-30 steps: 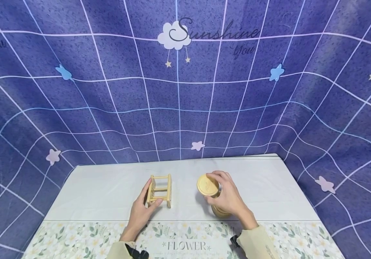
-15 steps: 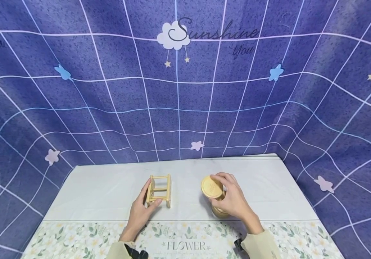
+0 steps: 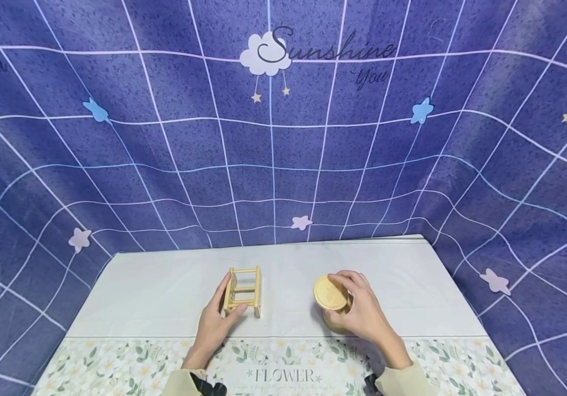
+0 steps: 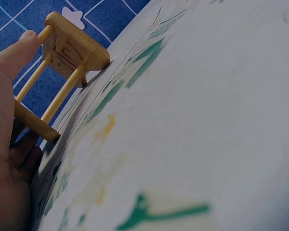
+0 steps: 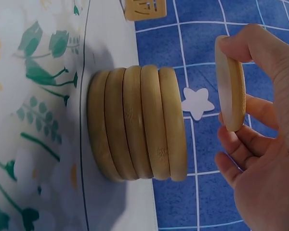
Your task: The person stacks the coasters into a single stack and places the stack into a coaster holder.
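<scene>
My left hand [image 3: 215,325] grips a small wooden coaster rack [image 3: 258,294] by its left side, thumb on a front rod. In the left wrist view the rack's carved end panel [image 4: 70,45] and thin rods show, with no coaster between them. My right hand [image 3: 366,313] pinches one round wooden coaster [image 3: 330,293] by its edge, thumb on one side and fingers on the other. Below it stands a stack of several matching coasters [image 5: 135,125]. The right wrist view shows a gap between the held coaster and the top of the stack.
Rack and stack stand on a table with a white cloth [image 3: 283,264], printed with flowers along its front strip [image 3: 283,357]. A blue gridded curtain [image 3: 273,143] with stars hangs behind the table and along both sides.
My right hand has shifted right and slightly toward me with the coaster, which now covers more of the stack in the head view. My left hand and the rack have stayed still.
</scene>
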### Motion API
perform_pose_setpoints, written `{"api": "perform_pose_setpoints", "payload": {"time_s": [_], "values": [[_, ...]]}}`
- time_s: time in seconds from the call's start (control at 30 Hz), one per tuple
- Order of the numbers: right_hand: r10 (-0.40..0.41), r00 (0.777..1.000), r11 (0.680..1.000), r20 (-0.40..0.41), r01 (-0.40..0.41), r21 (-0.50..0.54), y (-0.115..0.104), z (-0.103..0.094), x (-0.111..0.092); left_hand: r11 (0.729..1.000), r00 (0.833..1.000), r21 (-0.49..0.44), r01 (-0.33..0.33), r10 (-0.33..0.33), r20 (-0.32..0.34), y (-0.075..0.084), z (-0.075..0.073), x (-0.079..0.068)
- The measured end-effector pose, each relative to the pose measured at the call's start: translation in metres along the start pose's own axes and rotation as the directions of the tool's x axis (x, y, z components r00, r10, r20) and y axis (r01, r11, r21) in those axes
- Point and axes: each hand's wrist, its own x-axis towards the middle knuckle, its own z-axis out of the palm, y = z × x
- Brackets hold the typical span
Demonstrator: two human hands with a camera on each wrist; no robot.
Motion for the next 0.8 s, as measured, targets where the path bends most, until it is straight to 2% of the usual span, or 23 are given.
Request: {"api": "perform_pose_setpoints", "payload": {"time_s": [0.43, 0.8], "values": [[-0.007, 1.000, 1.000, -0.026, 0.007, -0.014, 0.008, -0.008, -0.012, 1.000, 1.000, -0.003, 0.004, -0.004, 0.005, -0.001, 0.000, -0.001], [0.042, 0.999, 0.999, -0.008, -0.042, -0.007, 0.010, -0.012, -0.018, 1.000, 1.000, 0.009, 0.008, -0.008, 0.006, -0.002, 0.000, 0.000]]}}
